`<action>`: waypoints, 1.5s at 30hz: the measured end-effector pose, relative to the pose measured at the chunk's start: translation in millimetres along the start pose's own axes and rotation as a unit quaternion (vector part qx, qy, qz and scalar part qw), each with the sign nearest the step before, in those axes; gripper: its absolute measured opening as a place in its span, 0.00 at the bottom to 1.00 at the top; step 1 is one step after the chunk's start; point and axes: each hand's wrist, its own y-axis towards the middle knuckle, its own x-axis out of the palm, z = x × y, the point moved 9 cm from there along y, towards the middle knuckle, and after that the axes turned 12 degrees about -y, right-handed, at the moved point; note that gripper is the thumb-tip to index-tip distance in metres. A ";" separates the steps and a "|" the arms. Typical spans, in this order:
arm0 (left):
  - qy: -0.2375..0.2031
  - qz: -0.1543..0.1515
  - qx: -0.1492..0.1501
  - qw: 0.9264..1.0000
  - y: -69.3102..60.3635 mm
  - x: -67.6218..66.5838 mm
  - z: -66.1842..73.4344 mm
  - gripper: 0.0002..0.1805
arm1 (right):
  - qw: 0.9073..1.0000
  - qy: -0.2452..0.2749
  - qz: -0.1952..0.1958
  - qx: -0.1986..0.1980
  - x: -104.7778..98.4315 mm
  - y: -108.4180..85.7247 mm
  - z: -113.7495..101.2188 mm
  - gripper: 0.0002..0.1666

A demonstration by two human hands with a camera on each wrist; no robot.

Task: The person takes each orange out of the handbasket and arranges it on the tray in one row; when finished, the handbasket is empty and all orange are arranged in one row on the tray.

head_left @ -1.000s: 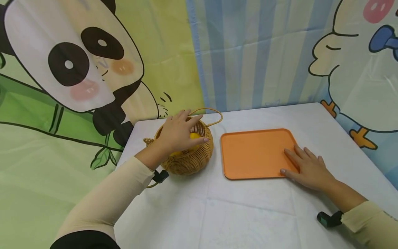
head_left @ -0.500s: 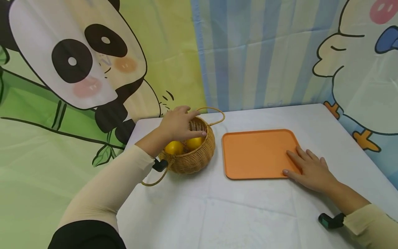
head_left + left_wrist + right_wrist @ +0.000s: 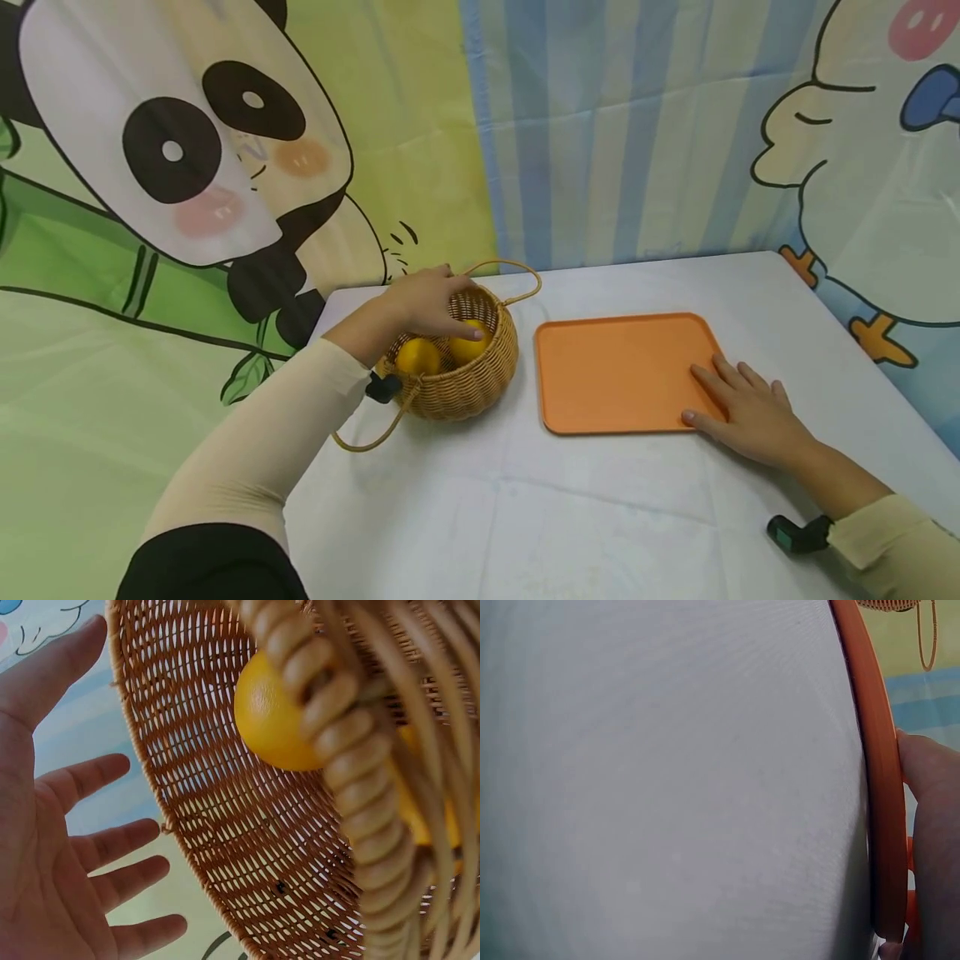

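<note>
A round wicker basket [image 3: 465, 396] stands at the left of the table, holding two visible yellow-orange fruits that look like oranges, one at the near side [image 3: 417, 357] and one further right [image 3: 470, 343]. Over its mouth hovers my left hand [image 3: 427, 304], fingers spread and holding nothing. In the left wrist view that hand [image 3: 56, 855] is beside the basket's rim, apart from the orange [image 3: 274, 712]; a twisted wicker band hides part of the fruit. My right hand [image 3: 753, 417] rests on the right edge of a flat orange tray [image 3: 615, 375], fingers extended over it.
The basket's thin loop handles hang outward, one at the back [image 3: 525, 283] and one at the front left [image 3: 367, 446]. A white cloth covers the table [image 3: 600, 508]. Behind it hangs a printed curtain [image 3: 570, 133] with cartoon animals.
My left hand has shifted slightly left and lowered toward the basket's mouth, and the oranges show more clearly. The right hand stays on the tray. The view has shifted a little.
</note>
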 end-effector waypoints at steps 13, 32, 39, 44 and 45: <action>-0.102 -0.065 0.015 0.993 9.8 2.4 -10.8 0.53 | 1.000 0.003 0.000 0.003 1.2 -0.5 -0.5 0.57; -0.163 -0.149 0.026 0.975 24.6 17.5 -11.7 0.53 | 1.000 -0.003 0.006 0.006 1.6 -0.5 0.3 0.57; -0.171 -0.182 0.016 0.968 33.4 24.8 -16.1 0.52 | 1.000 0.001 0.003 0.007 2.3 -0.9 0.6 0.57; -0.173 -0.188 0.023 0.967 38.5 30.7 -19.0 0.47 | 1.000 0.003 0.004 0.004 1.3 -1.3 -0.3 0.57; -0.173 -0.187 0.023 0.967 39.3 31.4 -19.5 0.46 | 1.000 0.003 0.005 0.004 0.9 -1.3 -0.4 0.57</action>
